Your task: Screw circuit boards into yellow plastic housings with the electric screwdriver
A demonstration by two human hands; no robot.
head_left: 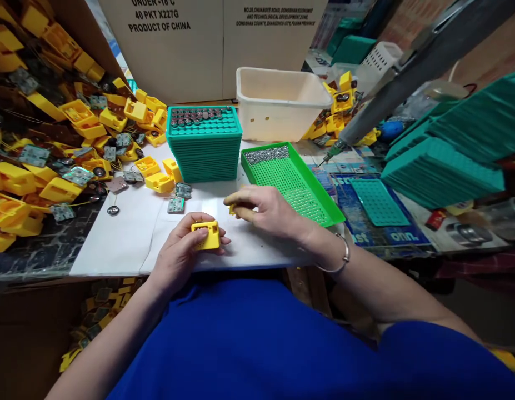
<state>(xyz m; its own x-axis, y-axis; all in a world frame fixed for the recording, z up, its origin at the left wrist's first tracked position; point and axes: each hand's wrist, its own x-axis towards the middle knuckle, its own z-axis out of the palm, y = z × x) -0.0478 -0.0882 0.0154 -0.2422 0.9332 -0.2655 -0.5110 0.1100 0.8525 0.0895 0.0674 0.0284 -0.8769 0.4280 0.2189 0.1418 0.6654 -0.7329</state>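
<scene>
My left hand [180, 247] is closed round a small yellow plastic housing [208, 240], its thumb lying on the piece and its open cut-outs facing up. To its right, my right hand [265, 211] hovers over the white work surface with fingers bent together. Between the fingertips a small yellow plastic piece [231, 209] shows, mostly hidden by the fingers. Just beyond my left hand lie small circuit boards [176, 205] and more yellow housings [159, 182]. A green perforated tray [294, 178] with small metal screws at its far end sits beyond my right hand.
A stack of teal trays [205, 150] holds round metal parts on top. Behind it stand a whitish plastic bin [282, 116] and a cardboard box [178, 61]. Yellow housings with wired boards heap up at left. A screwdriver [344, 136] hangs at right near more teal trays [444, 172].
</scene>
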